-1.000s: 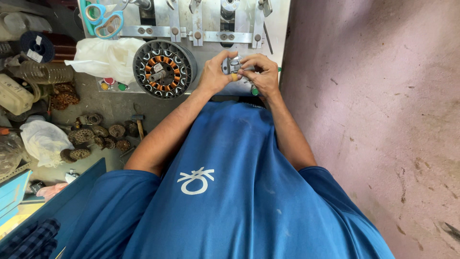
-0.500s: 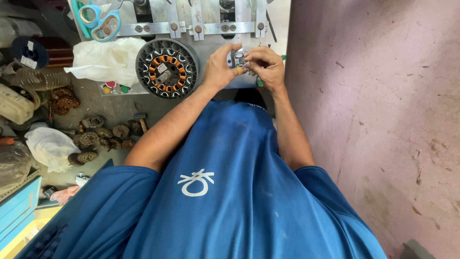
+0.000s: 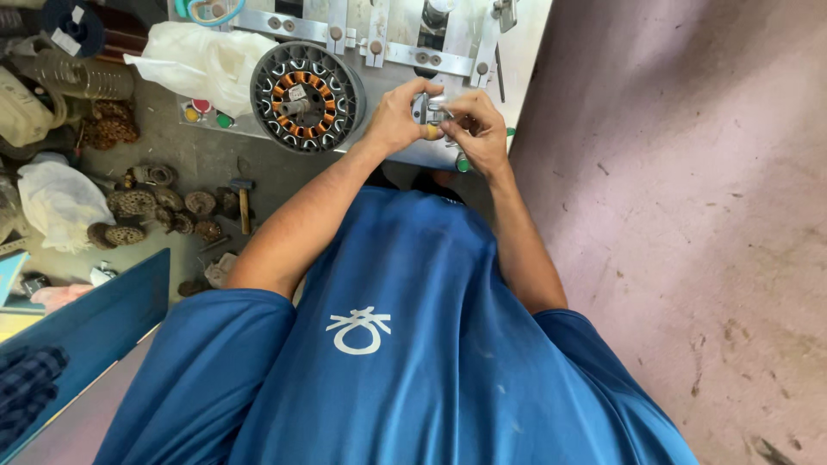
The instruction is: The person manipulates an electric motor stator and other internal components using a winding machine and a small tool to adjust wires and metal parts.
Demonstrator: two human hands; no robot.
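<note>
Both our hands, left hand (image 3: pixel 398 116) and right hand (image 3: pixel 478 129), pinch closed on a small metal part (image 3: pixel 429 108) just right of the wound stator (image 3: pixel 306 96); a loose grip could drop it off the tabletop (image 3: pixel 517 52) edge

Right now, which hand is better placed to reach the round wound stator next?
Probably the left hand: it is nearest the stator. The right hand is on the far side of the small metal part both hands pinch.
</note>
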